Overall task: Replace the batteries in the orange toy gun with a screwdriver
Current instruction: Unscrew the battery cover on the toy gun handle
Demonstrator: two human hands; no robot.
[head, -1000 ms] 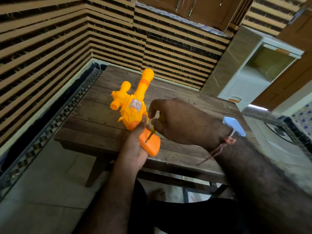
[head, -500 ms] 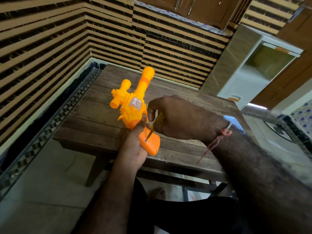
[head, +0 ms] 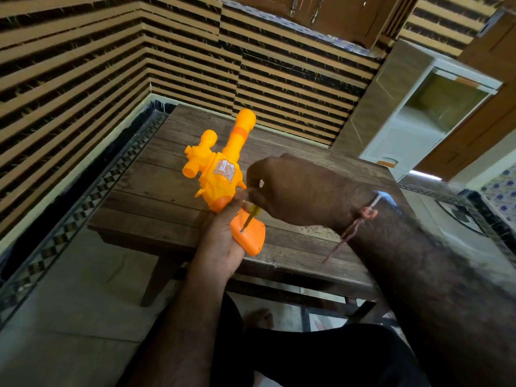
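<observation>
- The orange toy gun [head: 220, 174] is held up above the near edge of the wooden table [head: 156, 191], barrel pointing up and away, grip end lowest and nearest the person.
- It looks like hollow moulded plastic: probably light and stiff, smooth enough to twist in a loose palm, and likely to crack at the thin battery cover if levered hard. The grip is the sensible place to hold it, since that keeps the cover's screw steady and facing up.
- The left hand [head: 220, 241] does that: its fingers are wrapped behind the grip of the gun and the thumb lies along the grip's near side, pointing up toward the body.
- The screwdriver [head: 250, 217], with a yellowish handle, slants down from upper right, its tip set on a screw in the flat face of the gun's grip, just right of the left thumb.
- The right hand [head: 301, 191] sits just right of the gun's body, fingers curled in and pinching the screwdriver's handle from above; most of the handle is hidden inside that hand.
- Judged from this, the cover screw is being worked and the compartment is not yet open.
- No spare batteries can be seen near the gun.
- A reddish thread [head: 360, 219] is tied round the right wrist, farther right of the gun.
</observation>
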